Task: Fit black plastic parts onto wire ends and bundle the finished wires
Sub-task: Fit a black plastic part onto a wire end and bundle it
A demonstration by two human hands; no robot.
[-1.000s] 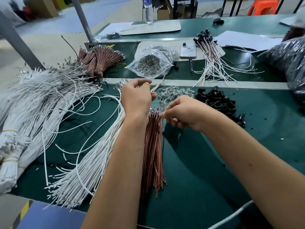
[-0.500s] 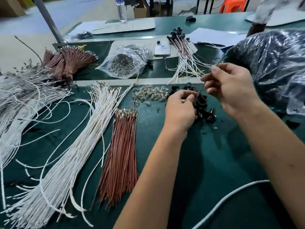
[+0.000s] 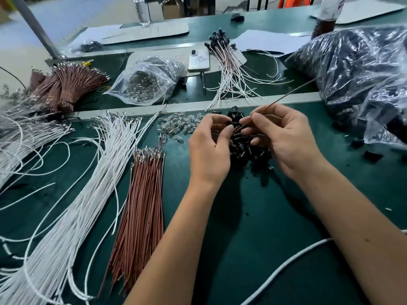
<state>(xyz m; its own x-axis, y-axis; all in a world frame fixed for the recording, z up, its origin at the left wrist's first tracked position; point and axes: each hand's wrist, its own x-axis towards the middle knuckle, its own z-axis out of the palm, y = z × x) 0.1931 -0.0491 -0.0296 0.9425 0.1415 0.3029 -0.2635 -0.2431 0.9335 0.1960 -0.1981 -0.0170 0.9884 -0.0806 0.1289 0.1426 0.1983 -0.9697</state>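
Both bare forearms reach forward from the lower edge of the view and come together near the middle. The left hand [image 3: 210,148] shows its back to the camera, with the fingers curled inward and the thumb bent toward the fingertips; what it holds is hidden from view. The right hand [image 3: 284,137] is just beside it, fingers also curled, and its thumb and first finger pinch a thin brown wire [image 3: 293,92]. The fingertips of the two hands almost meet.
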